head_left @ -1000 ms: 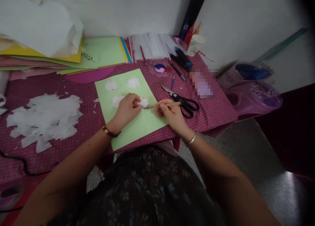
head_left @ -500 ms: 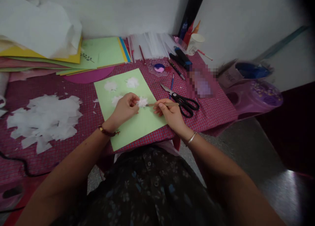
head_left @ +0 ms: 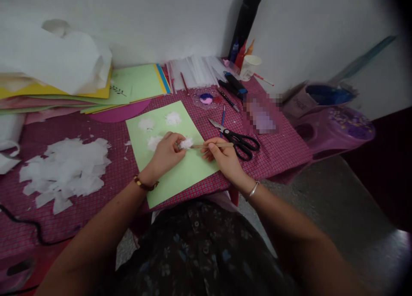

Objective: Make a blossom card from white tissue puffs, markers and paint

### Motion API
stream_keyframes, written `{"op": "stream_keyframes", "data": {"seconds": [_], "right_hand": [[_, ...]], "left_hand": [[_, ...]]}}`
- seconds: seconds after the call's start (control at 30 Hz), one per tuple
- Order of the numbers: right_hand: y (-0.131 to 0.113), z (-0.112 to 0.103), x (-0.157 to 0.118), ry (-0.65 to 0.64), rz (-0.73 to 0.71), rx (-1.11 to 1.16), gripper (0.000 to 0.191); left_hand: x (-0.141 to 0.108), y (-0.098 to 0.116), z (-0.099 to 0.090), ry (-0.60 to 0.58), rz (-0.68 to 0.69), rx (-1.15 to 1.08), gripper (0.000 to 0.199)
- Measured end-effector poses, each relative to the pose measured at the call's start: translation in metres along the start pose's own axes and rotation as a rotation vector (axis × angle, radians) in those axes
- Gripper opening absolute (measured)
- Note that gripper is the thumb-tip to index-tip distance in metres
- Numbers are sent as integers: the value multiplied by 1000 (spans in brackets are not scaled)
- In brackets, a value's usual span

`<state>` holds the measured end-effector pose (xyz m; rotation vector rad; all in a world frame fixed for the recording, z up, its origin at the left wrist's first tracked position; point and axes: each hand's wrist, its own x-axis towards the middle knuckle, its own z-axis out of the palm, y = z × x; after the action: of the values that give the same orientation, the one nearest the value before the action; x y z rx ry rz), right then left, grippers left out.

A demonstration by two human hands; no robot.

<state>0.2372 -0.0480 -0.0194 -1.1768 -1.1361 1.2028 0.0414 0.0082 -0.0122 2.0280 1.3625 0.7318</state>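
A light-green sheet of paper [head_left: 183, 175] lies at a slant on the table, bearing several fluffy white paper flowers, among them one [head_left: 173, 118] near its top edge. My left hand [head_left: 168, 152] rests on the sheet, thumb and fingers pinched at the edge of another white paper flower [head_left: 186, 143]. In my right hand [head_left: 222, 156] is a thin tan wooden stick [head_left: 223, 144], held like a pen. Its far tip touches or nearly touches that flower. Black-handled scissors [head_left: 240, 141] lie just right of my right hand.
White paper scraps [head_left: 67, 167] form a pile at left. Coloured sheets [head_left: 138, 83] and clear plastic sleeves [head_left: 193, 72] lie along the wall. A paint palette [head_left: 206, 99], a blue brush [head_left: 223, 115], a cutter [head_left: 234, 83] and a paper cup [head_left: 251, 66] are toward the back right.
The whole view has shifted slightly, with the table sitting lower in the picture. Both hands keep nearly the same place at the flower, and the stick is still in my right hand.
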Motion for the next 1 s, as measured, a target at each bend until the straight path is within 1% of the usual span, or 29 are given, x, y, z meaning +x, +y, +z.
{"op": "stream_keyframes", "data": {"seconds": [0.2, 0.33, 0.5, 0.63, 0.8, 0.87, 0.9, 0.97, 1.0], "right_hand": [[6, -3, 0, 37, 3, 100, 22], [10, -5, 0, 61, 19, 152, 20], [8, -6, 1, 116, 78, 209, 22], [5, -5, 2, 175, 92, 260, 25], [3, -6, 2, 219, 118, 300, 24], [1, -8, 1, 259, 116, 347, 24], [0, -10, 1, 283, 102, 369, 24], [-3, -13, -2, 335, 50, 393, 22], [-4, -15, -3, 353, 20, 390, 19]], "left_hand": [[1, -6, 0, -19, -12, -57, 26], [1, -9, 1, -8, 2, -65, 19], [1, -9, 2, 17, 15, -52, 13], [1, -9, 3, 24, 11, -53, 14], [1, -8, 6, 34, 3, -50, 14], [2, -5, -1, -16, -52, -115, 17], [2, -1, -8, -57, -93, -185, 22], [-1, 9, -32, -107, -168, -358, 34], [-5, 14, -47, -53, -173, -421, 36]]}}
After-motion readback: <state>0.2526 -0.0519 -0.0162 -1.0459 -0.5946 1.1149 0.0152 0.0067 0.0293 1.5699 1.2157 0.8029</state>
